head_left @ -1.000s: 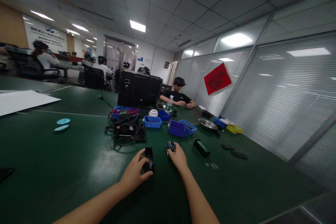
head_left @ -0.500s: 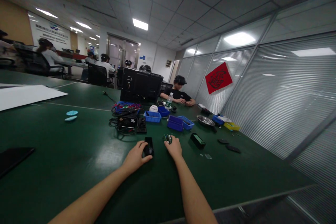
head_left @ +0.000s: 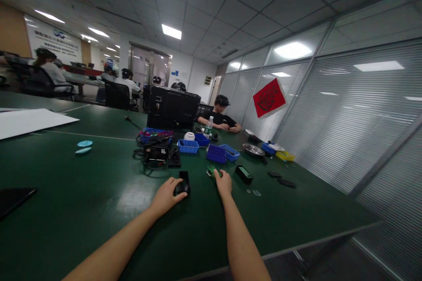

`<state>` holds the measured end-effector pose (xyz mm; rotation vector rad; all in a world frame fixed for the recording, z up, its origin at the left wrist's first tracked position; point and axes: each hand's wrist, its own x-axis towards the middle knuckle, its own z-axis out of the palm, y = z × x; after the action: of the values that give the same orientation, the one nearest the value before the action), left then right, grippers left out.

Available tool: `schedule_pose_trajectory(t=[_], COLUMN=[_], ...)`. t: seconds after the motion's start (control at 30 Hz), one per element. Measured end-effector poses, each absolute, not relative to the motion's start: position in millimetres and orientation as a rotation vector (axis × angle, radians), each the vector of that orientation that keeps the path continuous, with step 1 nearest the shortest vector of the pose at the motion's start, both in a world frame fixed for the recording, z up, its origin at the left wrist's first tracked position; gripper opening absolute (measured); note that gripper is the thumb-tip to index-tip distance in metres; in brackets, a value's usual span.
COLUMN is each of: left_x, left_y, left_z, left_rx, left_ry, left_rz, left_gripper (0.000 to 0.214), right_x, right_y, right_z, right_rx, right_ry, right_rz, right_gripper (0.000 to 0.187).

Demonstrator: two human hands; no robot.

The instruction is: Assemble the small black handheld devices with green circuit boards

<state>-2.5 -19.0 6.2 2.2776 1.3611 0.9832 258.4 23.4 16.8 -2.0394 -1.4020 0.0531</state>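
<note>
My left hand (head_left: 167,194) curls around the near part of a small black rectangular case (head_left: 184,176), thumb and fingers on its sides as it rests on the green table. To its right, my right hand (head_left: 224,182) grips a green circuit board (head_left: 210,170) at its right side; part of the board is hidden under the fingers. A black open housing with a green inside (head_left: 244,174) lies just right of that hand. Nearby are a small clear square piece (head_left: 256,193) and a tiny ring (head_left: 248,191).
Beyond my hands stand a black electronic box with cables (head_left: 156,154), blue trays (head_left: 188,146), a dark blue box (head_left: 216,153), a metal bowl (head_left: 253,149) and a water bottle (head_left: 209,126). Flat black pieces (head_left: 286,183) lie at right. A person (head_left: 221,116) sits across the table.
The circuit board has turned in my right hand, so its plain green face shows more. My left hand keeps its hold on the black case. The view has shifted slightly.
</note>
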Motion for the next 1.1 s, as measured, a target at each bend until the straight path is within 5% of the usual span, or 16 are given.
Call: schedule_pose_trajectory(t=[0.27, 0.4, 0.53, 0.93, 1.1], left_x=[-3.7, -2.9, 2.2, 4.7, -0.5], left_y=[-20.5, -3.6, 8.3, -7.3, -3.7], left_z=[6.3, 2.3, 1.4, 11.8, 3.3], left_rx=[2.308, 2.168, 2.181, 2.196, 2.083], left_ry=[1.197, 1.369, 1.263, 1.251, 1.291], left_rz=[1.145, 1.278, 0.986, 0.853, 0.967], left_gripper=[0.038, 0.065, 0.080, 0.051, 0.058], right_x=[254.5, 247.4, 233.3, 230.2, 234.0], right_y=[30.5, 28.1, 23.0, 24.0, 22.7], right_z=[5.9, 8.1, 13.0, 7.9, 11.7], right_rx=[-1.936, -1.627, -1.451, -1.521, -1.607], right_ry=[-1.573, -1.758, -1.893, -1.828, -1.833], right_rz=[0.163, 0.382, 0.533, 0.303, 0.235], right_gripper=[0.044, 0.044, 0.045, 0.039, 0.038])
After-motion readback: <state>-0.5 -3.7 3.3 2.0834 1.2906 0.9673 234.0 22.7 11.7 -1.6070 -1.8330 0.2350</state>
